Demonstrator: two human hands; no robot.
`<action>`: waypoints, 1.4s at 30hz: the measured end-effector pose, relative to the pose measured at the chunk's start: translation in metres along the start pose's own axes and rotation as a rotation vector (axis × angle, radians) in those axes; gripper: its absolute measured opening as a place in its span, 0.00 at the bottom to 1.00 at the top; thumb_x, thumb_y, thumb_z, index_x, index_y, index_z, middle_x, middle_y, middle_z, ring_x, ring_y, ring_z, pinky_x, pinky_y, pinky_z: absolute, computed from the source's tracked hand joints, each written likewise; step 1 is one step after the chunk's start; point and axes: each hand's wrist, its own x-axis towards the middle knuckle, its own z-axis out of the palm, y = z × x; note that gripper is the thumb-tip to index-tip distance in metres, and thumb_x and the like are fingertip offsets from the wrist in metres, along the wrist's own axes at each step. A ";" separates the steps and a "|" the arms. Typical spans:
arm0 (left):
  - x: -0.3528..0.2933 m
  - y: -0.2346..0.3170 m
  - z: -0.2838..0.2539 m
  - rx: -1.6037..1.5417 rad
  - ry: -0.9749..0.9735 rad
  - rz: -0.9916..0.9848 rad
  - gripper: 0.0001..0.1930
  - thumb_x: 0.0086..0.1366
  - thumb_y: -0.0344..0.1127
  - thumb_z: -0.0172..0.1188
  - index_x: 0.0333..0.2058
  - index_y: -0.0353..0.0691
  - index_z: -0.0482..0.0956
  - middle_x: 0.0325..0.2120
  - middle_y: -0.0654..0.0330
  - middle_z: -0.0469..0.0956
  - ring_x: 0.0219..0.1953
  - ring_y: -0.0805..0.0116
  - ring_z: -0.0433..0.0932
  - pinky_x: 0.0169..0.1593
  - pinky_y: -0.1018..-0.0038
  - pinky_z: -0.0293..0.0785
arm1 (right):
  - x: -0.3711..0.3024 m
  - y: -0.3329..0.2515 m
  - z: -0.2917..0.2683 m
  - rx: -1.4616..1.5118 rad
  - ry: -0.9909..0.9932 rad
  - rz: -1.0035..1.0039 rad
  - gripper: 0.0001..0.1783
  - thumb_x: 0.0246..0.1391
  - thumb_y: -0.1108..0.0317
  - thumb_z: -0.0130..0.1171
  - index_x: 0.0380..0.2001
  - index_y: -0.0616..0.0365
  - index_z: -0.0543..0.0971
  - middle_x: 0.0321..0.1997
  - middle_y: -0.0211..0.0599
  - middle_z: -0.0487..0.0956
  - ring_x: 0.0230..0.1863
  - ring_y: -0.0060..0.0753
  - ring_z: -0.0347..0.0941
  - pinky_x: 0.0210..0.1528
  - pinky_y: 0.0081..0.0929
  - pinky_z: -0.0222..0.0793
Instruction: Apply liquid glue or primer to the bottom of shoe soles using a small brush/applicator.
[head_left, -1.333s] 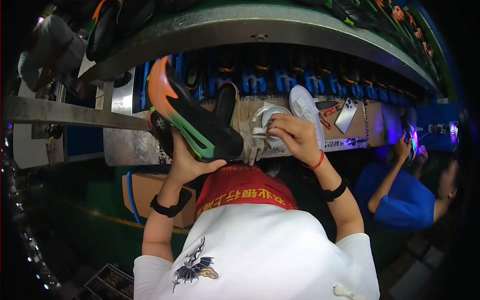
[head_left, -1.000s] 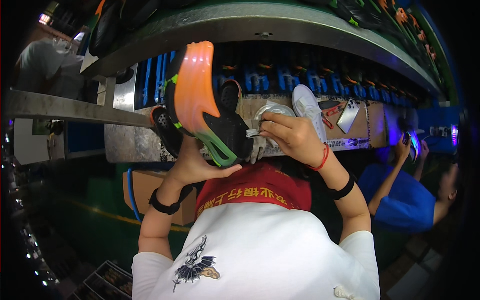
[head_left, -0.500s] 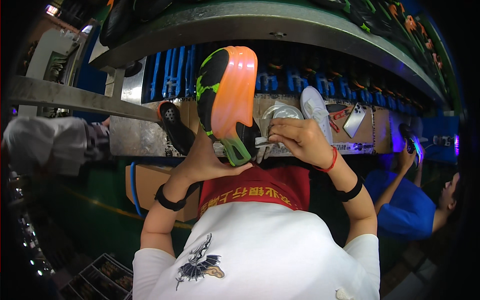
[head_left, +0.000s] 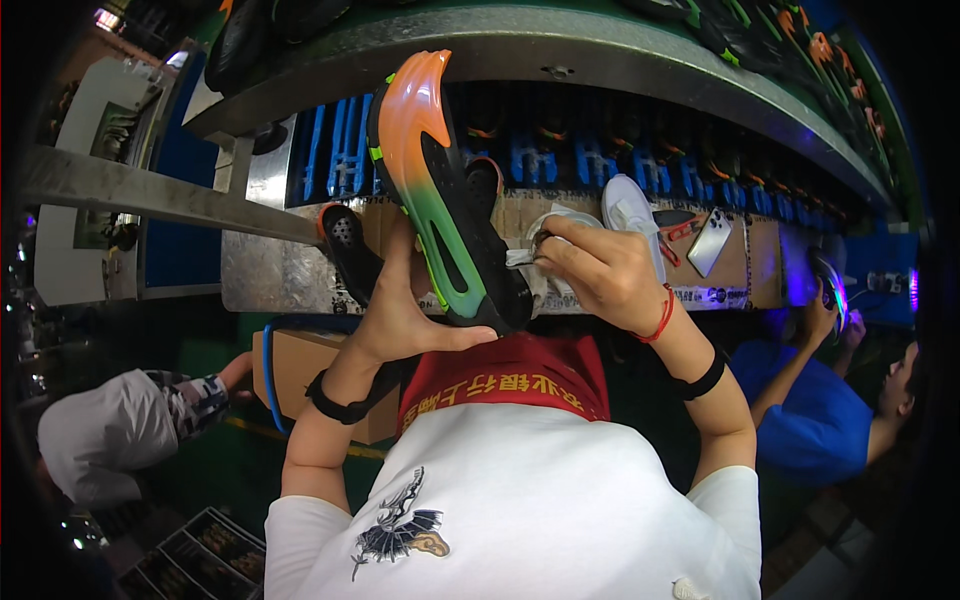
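My left hand (head_left: 395,315) is closed around the heel end of a shoe sole (head_left: 415,180), which stands raised and tilted, its toe pointing up and away. The sole is black with a glossy side shading from orange to green. My right hand (head_left: 600,265) pinches a whitish, cloth-like scrap (head_left: 520,258) beside the sole's black edge, with a small gap between them. Its fingertips partly hide the scrap. A crumpled white cloth (head_left: 556,290) lies under that hand on the bench.
On the cardboard-covered bench (head_left: 265,270) lie a dark sole (head_left: 347,245), another black piece (head_left: 485,185), a white shoe (head_left: 630,215), a red-handled tool (head_left: 685,228) and a phone (head_left: 709,242). A metal rail (head_left: 500,40) crosses above. Other people work at left and right.
The sole has turned in my left hand, so its green heel side and black edge show more. My right hand has shifted slightly. The person at left has moved nearer the bottom.
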 end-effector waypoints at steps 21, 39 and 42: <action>-0.006 0.003 -0.004 0.379 -0.085 0.124 0.53 0.42 0.44 0.74 0.61 0.36 0.49 0.55 0.53 0.58 0.58 0.61 0.62 0.61 0.68 0.63 | 0.020 -0.015 -0.011 0.182 0.120 0.179 0.07 0.45 0.75 0.63 0.30 0.63 0.78 0.32 0.41 0.79 0.26 0.38 0.77 0.27 0.26 0.72; -0.002 -0.068 0.004 -0.377 0.024 0.512 0.23 0.73 0.48 0.29 0.48 0.36 0.67 0.55 0.19 0.50 0.50 0.40 0.72 0.49 0.66 0.76 | 0.017 -0.030 -0.013 0.274 -0.107 0.216 0.06 0.45 0.74 0.63 0.29 0.64 0.80 0.32 0.42 0.80 0.27 0.42 0.77 0.27 0.29 0.73; 0.001 -0.058 -0.006 -0.315 -0.087 0.366 0.22 0.73 0.47 0.30 0.48 0.37 0.67 0.55 0.18 0.50 0.50 0.40 0.72 0.48 0.66 0.76 | 0.019 -0.029 -0.015 0.290 -0.166 0.219 0.06 0.44 0.74 0.63 0.28 0.65 0.80 0.32 0.42 0.80 0.27 0.42 0.77 0.27 0.29 0.73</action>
